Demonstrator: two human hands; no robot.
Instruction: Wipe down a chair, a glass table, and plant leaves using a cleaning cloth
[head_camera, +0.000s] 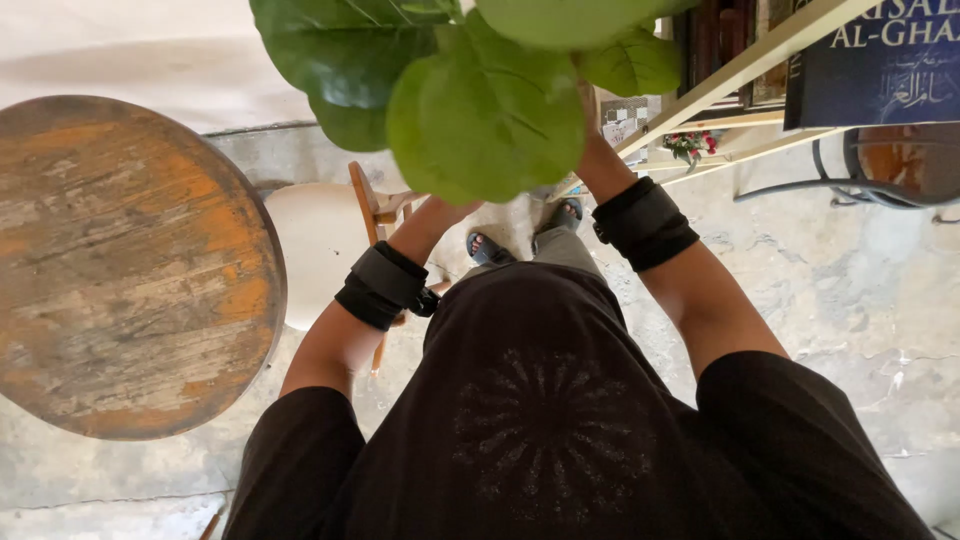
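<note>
Both my hands were up behind the big green leaves of the plant (480, 100), so I couldn't tell their grip. It hung above my feet, beside the round wooden bench (120, 260). One slip and leaves tear.

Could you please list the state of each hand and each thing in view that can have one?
Left hand: hidden behind leaves, grip unclear.
Right hand: raised into leaves, grip unclear.
Plant: green, leafy, in front of both hands.
Round table: upright, paint worn.
Chair: upright beside table.
Book: standing on shelf.
</note>
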